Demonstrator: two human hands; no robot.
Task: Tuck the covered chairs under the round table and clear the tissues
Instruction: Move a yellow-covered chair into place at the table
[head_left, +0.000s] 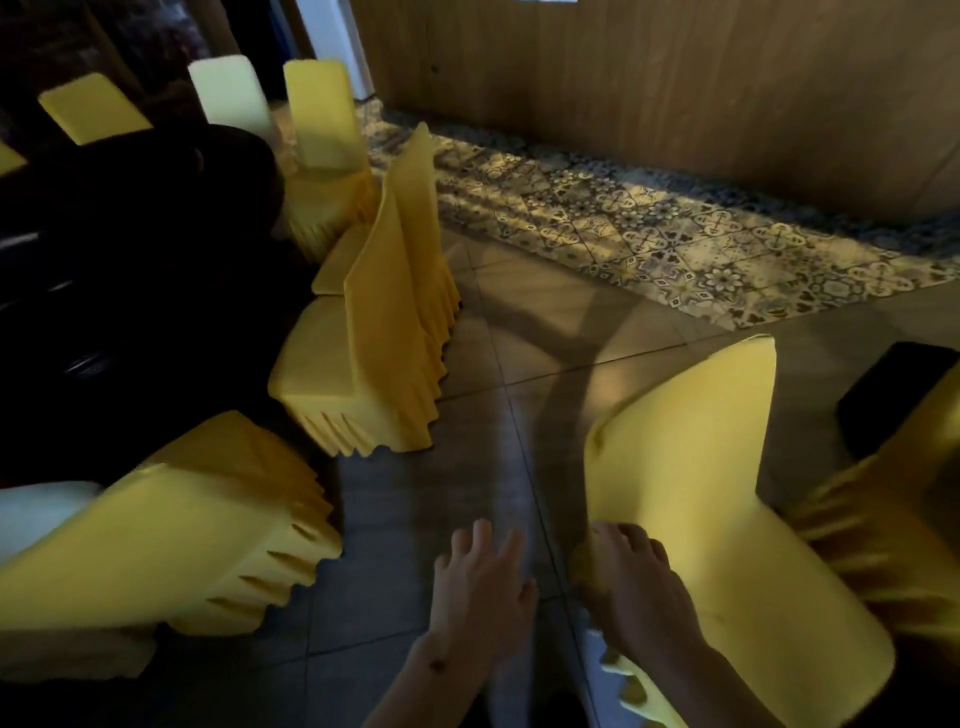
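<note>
Round table (130, 270): dark, far left, mostly in shadow.
Covered chairs: one (171, 525) at its near edge; two more (374, 332) (324, 145) beyond, along its right rim.
Left hand (480, 587): right of table, fingers spread, holding nothing, above floor tiles (545, 322).
Right hand (631, 582): gripping top edge of yellow chair back (691, 467), well apart from table.

Tiled floor (519, 332) carries yellow-covered chairs (374, 322); patterned tile strip (649, 234) beyond.

Wood-panelled wall (649, 104), patterned tile strip (675, 244) beside plain grey floor tiles (415, 519), slanting sunlight patches.
</note>
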